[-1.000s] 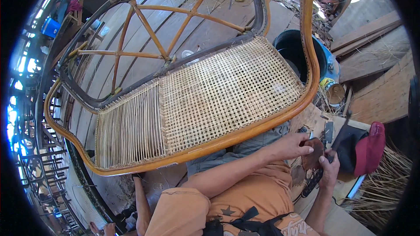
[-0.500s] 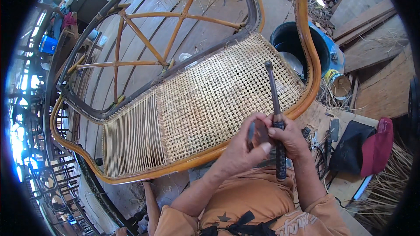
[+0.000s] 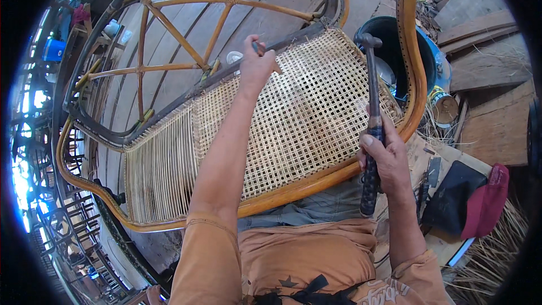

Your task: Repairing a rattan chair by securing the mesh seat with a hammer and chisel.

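While the left hand (image 3: pixel 258 69) is closed on a small, half-hidden piece (image 3: pixel 258 49), with the cane panel (image 3: pixel 299 118) beneath it, and the right hand (image 3: pixel 388 158) is wrapped round a hammer (image 3: pixel 374 93), a slackened grip might drop either and damage the panel.

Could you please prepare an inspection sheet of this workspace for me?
Surface: plank floor, gaps between boards.
Job's things: woven seat, left part strung one way only; hammer.
Clutter: red-and-black cap and loose straw at right.
Hands: right hand holds the hammer, head up; left hand, near the seat's far edge, grips a small thing, mostly hidden.
Cables: none clearly seen.
Surroundings: dark bucket beyond the seat's right end; planks farther right.
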`<action>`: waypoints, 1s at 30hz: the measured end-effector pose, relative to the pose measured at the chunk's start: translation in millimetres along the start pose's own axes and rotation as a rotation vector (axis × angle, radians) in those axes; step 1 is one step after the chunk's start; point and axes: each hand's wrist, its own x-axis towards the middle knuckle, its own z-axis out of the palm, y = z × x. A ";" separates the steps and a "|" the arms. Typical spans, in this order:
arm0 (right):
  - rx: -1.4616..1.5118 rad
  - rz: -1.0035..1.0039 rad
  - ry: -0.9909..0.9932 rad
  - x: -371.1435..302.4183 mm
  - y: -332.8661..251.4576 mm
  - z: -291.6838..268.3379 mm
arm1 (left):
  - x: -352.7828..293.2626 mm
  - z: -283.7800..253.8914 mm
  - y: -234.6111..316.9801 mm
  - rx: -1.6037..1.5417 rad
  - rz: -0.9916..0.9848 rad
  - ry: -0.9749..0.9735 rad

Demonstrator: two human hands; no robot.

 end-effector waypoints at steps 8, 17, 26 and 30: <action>0.019 0.130 -0.057 31.9 11.7 5.3 | 6.1 23.2 -23.6 0.373 0.090 -0.063; 0.166 0.275 -0.209 64.4 30.9 13.6 | -14.4 30.4 6.1 0.546 0.089 -0.198; 0.177 0.498 -0.115 93.4 39.8 41.0 | 1.4 40.7 -27.9 0.524 0.295 -0.089; 0.162 0.558 -0.186 91.4 39.5 44.7 | 0.7 39.0 -27.1 0.535 0.243 -0.095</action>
